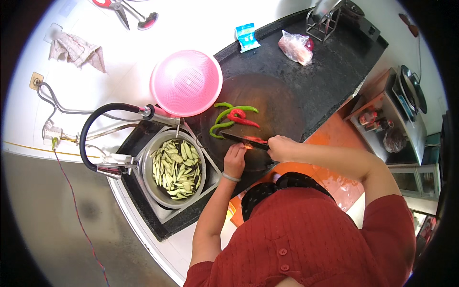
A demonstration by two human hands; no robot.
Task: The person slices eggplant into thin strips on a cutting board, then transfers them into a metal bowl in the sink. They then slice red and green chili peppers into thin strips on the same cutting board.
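My right hand (282, 148) grips the handle of a kitchen knife (235, 137), whose dark blade lies across a round wooden cutting board (283, 104). Pressed close to the blade, the fingers of my left hand (235, 159) hold a piece of red chili pepper (248, 146) on the board. More red pepper (255, 139) shows on the far side of the blade. Farther back on the board lie green chili peppers (221, 126) and a curled whole red chili pepper (239, 116). My left fingertips partly hide the piece they hold.
Left of the board, a metal basin (147, 175) of sliced green vegetable sits in the sink (215, 175), beside a faucet (107, 107). A pink colander (186, 82) stands behind. Farther along the counter are a blue packet (247, 37), a plastic-wrapped bundle (296, 48) and a metal rack (322, 27).
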